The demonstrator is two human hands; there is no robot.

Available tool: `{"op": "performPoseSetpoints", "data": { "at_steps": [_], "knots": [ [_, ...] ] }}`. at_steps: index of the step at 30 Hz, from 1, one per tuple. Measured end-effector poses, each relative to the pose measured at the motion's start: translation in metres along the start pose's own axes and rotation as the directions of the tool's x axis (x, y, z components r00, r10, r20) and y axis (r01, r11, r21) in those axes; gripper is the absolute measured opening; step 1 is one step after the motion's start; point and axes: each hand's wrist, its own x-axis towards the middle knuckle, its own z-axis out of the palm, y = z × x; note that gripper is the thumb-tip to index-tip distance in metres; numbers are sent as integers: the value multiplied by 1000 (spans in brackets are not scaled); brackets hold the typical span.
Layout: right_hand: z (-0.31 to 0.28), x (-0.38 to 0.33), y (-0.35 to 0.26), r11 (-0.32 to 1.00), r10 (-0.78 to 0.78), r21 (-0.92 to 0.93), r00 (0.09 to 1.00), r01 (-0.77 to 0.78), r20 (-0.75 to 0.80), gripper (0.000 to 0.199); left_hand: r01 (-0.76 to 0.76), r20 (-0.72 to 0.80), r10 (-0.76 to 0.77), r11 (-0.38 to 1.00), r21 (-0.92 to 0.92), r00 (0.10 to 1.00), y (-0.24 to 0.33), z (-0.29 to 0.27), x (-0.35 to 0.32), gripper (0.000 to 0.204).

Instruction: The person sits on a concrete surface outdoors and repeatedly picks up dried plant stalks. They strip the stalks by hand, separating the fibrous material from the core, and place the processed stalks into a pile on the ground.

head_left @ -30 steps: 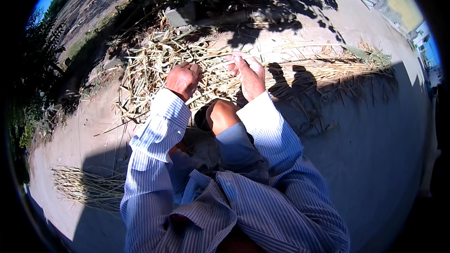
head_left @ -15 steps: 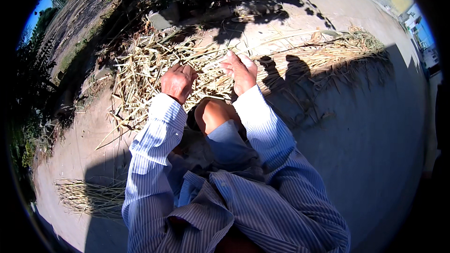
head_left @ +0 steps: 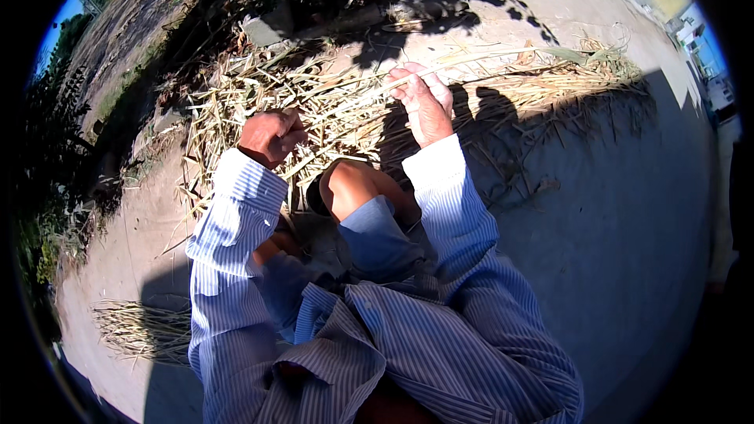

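A long pale dry stalk (head_left: 503, 64) runs out to the right from my right hand (head_left: 424, 104), whose fingers are closed on it with the thumb side up. My left hand (head_left: 271, 137) is curled closed over the left part of a heap of dry straw-like stalks (head_left: 228, 110); whatever its fingers hold is hidden. Beneath both hands the loose stalks lie crisscrossed, and towards the right they lie in a longer, more even row (head_left: 565, 82). My bare knee (head_left: 345, 188) is bent between my forearms, close to the heap's near edge.
A separate bundle of dry stalks (head_left: 141, 328) lies on the ground at the lower left. Beyond the heap are a stone block (head_left: 269, 27) and shaded branches. Pale concrete ground (head_left: 613, 228), partly in shadow, stretches to the right.
My hands have moved apart: the left one went left, the right one slightly right and up. The long stalk at my right hand now stands out above the row.
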Motion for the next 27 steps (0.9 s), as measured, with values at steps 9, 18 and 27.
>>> {"op": "performPoseSetpoints", "data": {
  "at_steps": [9,18,27],
  "knots": [
    [-84,19,-43,996,30,-70,948,-55,-318,35,78,-40,-69,944,320,997,-65,0,-46,14],
    [-13,-16,8,967,217,-93,960,-236,-179,34,-182,-146,195,978,102,970,5,55,26,8],
    [-23,-13,28,972,148,-95,878,-214,-455,26,-201,-160,232,962,185,959,6,71,38,12]
  ]
}}
